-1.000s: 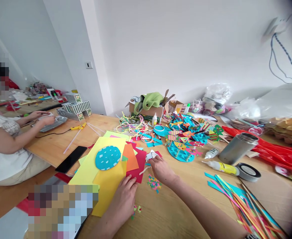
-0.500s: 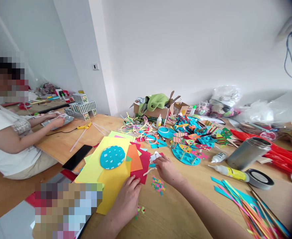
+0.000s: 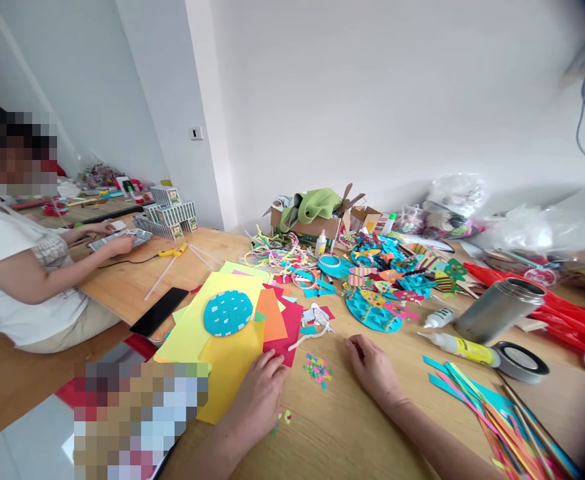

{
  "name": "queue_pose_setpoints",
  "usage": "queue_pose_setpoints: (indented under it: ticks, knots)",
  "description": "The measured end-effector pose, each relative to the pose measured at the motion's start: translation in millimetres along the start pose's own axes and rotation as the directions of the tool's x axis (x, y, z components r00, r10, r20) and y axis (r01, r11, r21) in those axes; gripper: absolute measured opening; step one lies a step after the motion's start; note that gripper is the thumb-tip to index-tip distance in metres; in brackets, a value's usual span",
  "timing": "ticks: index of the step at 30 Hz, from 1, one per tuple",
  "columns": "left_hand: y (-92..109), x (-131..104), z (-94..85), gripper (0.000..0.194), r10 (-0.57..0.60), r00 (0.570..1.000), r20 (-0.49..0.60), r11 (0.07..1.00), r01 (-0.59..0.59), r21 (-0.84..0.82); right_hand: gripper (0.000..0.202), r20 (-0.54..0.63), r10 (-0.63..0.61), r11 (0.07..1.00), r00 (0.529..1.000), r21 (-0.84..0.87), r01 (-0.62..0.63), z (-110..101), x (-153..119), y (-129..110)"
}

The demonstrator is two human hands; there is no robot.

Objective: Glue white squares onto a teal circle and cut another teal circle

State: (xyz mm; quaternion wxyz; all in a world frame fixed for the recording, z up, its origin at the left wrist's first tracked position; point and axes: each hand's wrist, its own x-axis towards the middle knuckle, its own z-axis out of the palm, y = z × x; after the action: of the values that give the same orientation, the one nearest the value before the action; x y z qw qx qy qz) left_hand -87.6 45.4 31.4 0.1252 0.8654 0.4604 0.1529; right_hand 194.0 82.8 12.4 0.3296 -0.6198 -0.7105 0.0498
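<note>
The red sheet (image 3: pixel 292 330) lies on the table (image 3: pixel 332 433), partly under the orange sheet (image 3: pixel 271 319) and beside the golden-yellow sheet (image 3: pixel 230 380). The person's left hand (image 3: pixel 258 393) rests at its lower edge, laid fairly flat with the fingers close together. The right hand (image 3: pixel 372 368) is apart from the papers, fingers bent and narrow; I can't tell whether something small sits under them. Between the two hands is a little heap of colored confetti (image 3: pixel 317 369), with a white cutout (image 3: pixel 314 317) just beyond. A blue speckled oval (image 3: pixel 228 313) sits on the yellow papers. Off to the right, a yellow-labeled glue bottle (image 3: pixel 465 349) lies near an uncapped metal flask (image 3: pixel 497 310). On the left sits a co-worker (image 3: pixel 27 280).
</note>
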Motion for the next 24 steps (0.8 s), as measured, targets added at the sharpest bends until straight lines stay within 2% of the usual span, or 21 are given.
queue_pose_setpoints:
  ticks: [3,7,15,24]
  knots:
    - [2.2,0.9,-3.3,0.043,0.013,0.999,-0.043,1.0,-0.014,-0.006,0.028,0.003,-0.037,0.999,0.999,-0.01,0.037,1.5,-0.8,-1.6]
    - [7.5,2.4,-9.6,0.039,0.028,0.988,-0.151,0.998,-0.036,-0.049,0.03,-0.025,-0.047,0.998,0.999,-0.038,0.046,1.3,-0.5,-2.8]
    - [11.7,5.4,-10.3,0.038,0.038,0.934,-0.356,0.991,-0.081,-0.105,0.038,-0.063,-0.01,0.992,0.998,-0.123,0.002,3.7,-1.2,-1.5]
    - [14.6,7.7,-5.1,0.035,0.047,0.897,-0.44,0.978,-0.13,-0.161,0.042,-0.075,0.106,0.97,0.992,-0.212,-0.119,6.4,-2.8,-2.3]
